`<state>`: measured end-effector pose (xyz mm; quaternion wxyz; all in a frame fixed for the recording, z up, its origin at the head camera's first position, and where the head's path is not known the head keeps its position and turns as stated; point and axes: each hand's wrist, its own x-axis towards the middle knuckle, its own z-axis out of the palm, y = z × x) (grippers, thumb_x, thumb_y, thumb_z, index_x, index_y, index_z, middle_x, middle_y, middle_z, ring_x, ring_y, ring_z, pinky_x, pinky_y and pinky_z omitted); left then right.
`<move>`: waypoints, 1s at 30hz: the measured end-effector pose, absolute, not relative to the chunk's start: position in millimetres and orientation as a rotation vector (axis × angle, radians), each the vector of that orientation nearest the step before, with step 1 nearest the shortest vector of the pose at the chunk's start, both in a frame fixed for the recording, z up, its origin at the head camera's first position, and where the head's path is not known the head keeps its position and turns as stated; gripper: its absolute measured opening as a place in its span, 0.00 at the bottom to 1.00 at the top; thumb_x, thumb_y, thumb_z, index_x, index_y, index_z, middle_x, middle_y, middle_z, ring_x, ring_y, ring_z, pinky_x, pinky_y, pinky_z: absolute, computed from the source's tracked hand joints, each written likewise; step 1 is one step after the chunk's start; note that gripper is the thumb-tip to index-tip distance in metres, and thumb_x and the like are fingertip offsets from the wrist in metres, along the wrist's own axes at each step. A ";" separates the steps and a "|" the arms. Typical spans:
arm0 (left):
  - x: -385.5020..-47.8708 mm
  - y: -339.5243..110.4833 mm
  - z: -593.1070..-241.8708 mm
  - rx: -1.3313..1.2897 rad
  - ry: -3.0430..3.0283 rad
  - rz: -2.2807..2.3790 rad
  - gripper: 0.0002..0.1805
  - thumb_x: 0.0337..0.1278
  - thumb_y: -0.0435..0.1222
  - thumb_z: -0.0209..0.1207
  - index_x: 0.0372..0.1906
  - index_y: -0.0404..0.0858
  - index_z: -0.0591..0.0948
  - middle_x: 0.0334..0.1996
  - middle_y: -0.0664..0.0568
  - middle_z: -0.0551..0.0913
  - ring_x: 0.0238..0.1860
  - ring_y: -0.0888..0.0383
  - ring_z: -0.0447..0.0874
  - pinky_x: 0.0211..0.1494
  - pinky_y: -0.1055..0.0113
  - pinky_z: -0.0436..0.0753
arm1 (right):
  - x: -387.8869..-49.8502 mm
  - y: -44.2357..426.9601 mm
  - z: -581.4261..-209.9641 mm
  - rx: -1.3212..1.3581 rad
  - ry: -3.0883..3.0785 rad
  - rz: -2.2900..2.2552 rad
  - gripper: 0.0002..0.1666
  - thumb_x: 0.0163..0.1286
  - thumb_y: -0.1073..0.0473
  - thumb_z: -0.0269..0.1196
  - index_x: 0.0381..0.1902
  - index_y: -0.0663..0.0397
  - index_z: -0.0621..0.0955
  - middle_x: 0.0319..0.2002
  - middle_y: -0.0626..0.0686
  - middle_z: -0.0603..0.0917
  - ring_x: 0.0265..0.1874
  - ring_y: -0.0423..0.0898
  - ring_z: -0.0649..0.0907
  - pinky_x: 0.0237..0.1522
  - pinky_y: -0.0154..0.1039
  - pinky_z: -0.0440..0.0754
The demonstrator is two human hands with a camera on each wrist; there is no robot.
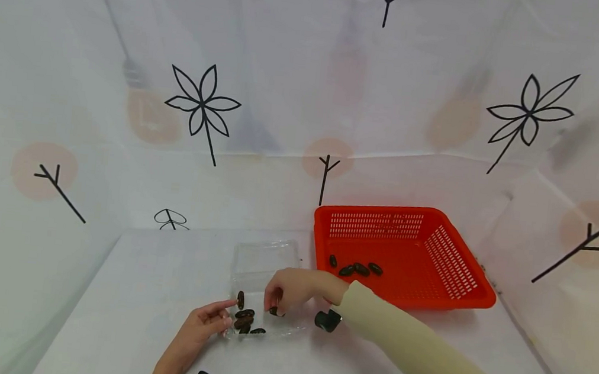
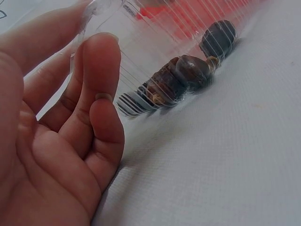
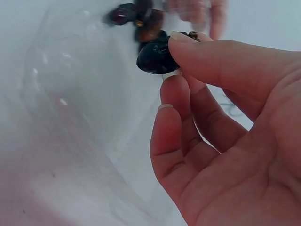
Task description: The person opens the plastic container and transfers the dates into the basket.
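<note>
A clear plastic box (image 1: 287, 324) with its lid folded back lies on the white table, several dark, shiny dates (image 1: 244, 314) inside near its left wall. At that left side, my left hand (image 1: 205, 323) holds the box by its wall. The left wrist view shows the fingers (image 2: 101, 66) against the clear plastic, with dates (image 2: 188, 70) visible through it. Over the box, my right hand (image 1: 290, 293) pinches one dark date (image 3: 155, 57) between thumb and fingertips. In the right wrist view the box's dates appear blurred behind it.
A red plastic basket (image 1: 464, 255) with slotted walls stands at the back right, beyond the right forearm. Several dark dates (image 1: 361, 269) lie at its left front. White patterned cloth (image 1: 286, 91) hangs behind and beside the table.
</note>
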<state>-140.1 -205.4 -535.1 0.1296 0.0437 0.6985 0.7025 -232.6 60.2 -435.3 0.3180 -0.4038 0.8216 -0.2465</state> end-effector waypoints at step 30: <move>-142.2 -208.0 -540.7 0.122 2.044 2.001 0.26 0.65 0.33 0.63 0.65 0.27 0.74 0.36 0.50 0.78 0.31 0.59 0.77 0.40 0.67 0.79 | -256.5 196.7 -389.7 -0.712 2.375 -1.122 0.12 0.66 0.62 0.68 0.47 0.46 0.86 0.44 0.49 0.85 0.48 0.51 0.80 0.51 0.45 0.80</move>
